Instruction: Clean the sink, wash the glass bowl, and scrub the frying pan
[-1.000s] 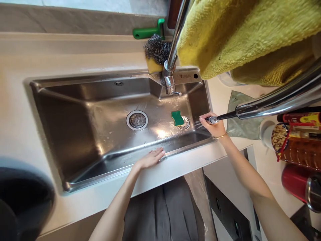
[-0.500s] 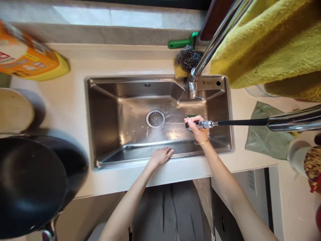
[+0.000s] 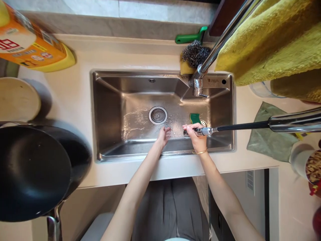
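Observation:
My right hand (image 3: 198, 137) is closed round the pull-out faucet head (image 3: 204, 131), its nozzle pointing left over the sink (image 3: 140, 134). Left of that nozzle, inside the basin, my left hand (image 3: 163, 134) is open with its fingers apart and nothing held. Faint streaks of water run between the nozzle and these fingers. The metal drain (image 3: 158, 115) lies just beyond my left hand, and water wets the sink floor to its left. Beside my right hand lies a green sponge (image 3: 194, 117); a small round patterned object behind the hand is partly hidden.
A dark wok (image 3: 35, 170) stands at the left, near an orange bottle (image 3: 37, 43). Behind the sink are the faucet base (image 3: 198, 86), a steel wool scrubber (image 3: 195, 53) and a green-handled tool (image 3: 188, 38). A yellow towel (image 3: 271, 40) hangs at the right above a grey-green cloth (image 3: 271, 137).
My left hand has lifted off the sink's front edge and moved into the basin before the nozzle. The faucet head has come slightly nearer me, uncovering the sponge. The view has shifted slightly.

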### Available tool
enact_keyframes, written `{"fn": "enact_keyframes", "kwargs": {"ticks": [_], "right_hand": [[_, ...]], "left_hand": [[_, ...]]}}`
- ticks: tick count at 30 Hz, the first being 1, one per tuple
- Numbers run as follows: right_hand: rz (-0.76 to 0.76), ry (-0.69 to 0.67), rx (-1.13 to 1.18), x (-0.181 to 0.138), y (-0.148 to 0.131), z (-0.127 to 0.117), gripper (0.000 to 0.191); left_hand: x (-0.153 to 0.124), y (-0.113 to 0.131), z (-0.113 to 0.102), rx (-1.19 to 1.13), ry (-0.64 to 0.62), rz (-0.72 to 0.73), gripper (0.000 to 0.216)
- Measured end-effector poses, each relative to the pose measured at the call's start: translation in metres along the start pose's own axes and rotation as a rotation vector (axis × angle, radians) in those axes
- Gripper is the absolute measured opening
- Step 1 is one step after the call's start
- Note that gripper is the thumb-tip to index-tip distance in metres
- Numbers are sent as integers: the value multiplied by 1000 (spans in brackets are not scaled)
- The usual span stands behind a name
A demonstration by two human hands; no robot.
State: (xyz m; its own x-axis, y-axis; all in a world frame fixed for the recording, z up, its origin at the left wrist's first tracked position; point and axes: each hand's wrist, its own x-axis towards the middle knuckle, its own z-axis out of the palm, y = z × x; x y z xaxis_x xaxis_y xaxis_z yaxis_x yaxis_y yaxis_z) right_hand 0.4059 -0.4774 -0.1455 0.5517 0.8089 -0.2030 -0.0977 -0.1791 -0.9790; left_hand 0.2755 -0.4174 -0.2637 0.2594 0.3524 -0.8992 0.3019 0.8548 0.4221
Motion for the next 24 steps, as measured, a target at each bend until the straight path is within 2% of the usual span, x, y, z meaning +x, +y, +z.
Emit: {"fn": "enact_keyframes", "kwargs": {"ticks": [4, 9, 14, 17, 19, 24], "right_hand": [[30, -35, -66, -6, 2, -11, 17], [84, -62, -118, -17, -2, -27, 18], [138, -63, -58, -30, -11, -22, 15], [138, -44, -32, -36, -12, -13, 14], [138, -26, -15, -37, -11, -5, 14], [107, 50, 35, -31, -8, 25, 17]], "left_hand": [[-17, -8, -1, 192, -68, 82, 56], [-57, -18, -31, 479, -84, 141, 50], [-103, -36, -43, 1045, -119, 377, 59], [-129, -48, -45, 1217, -25, 466, 57], [-142, -54, -52, 1276, 71, 464, 56], [-155, -60, -96, 1413, 344, 338, 59]]}}
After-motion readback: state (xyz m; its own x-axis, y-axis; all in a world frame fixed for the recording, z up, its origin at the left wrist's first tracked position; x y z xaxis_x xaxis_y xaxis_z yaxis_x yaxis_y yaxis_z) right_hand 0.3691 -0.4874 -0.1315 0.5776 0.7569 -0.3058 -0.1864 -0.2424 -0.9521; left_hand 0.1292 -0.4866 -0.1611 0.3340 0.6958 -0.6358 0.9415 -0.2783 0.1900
